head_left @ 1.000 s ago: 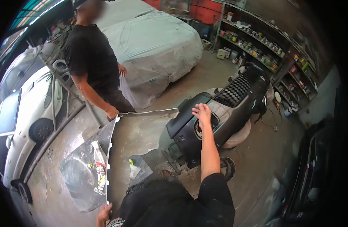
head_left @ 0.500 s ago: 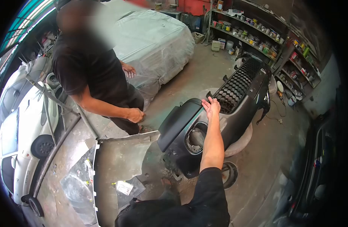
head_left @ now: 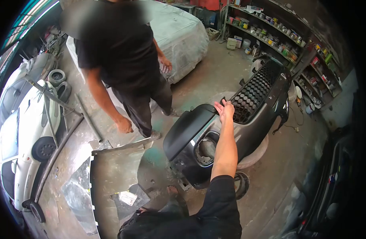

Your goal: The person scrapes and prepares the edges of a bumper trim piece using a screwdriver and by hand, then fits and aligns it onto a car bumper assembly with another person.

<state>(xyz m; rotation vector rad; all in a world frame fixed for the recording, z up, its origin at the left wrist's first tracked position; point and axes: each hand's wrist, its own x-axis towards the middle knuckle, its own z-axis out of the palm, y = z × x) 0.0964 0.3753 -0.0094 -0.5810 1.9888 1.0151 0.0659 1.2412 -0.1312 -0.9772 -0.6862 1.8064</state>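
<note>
A black car bumper (head_left: 183,153) with a honeycomb grille (head_left: 253,93) and a round lamp opening (head_left: 207,150) lies at an angle in front of me. My right hand (head_left: 226,110) reaches out to its upper edge, beside the near end of the grille and a small black tab (head_left: 223,99). The fingers are stretched out over the edge and seem to rest on it; exact contact is hard to make out. My left hand is out of sight. Left of the bumper lies a large grey-brown body panel (head_left: 115,169), with a white paper (head_left: 127,198) near it.
A co-worker in dark clothes (head_left: 123,51) stands beyond the panel. Behind is a covered car (head_left: 183,36). Shelves of cans (head_left: 266,32) line the back right. Metal pipes (head_left: 59,153) and a white car (head_left: 26,147) stand left. A round pale support (head_left: 254,153) sits under the bumper.
The co-worker has shifted to the right, with the lower hand hanging nearer the panel. My view has moved slightly. My right hand stays at the bumper's edge, its fingers closer together.
</note>
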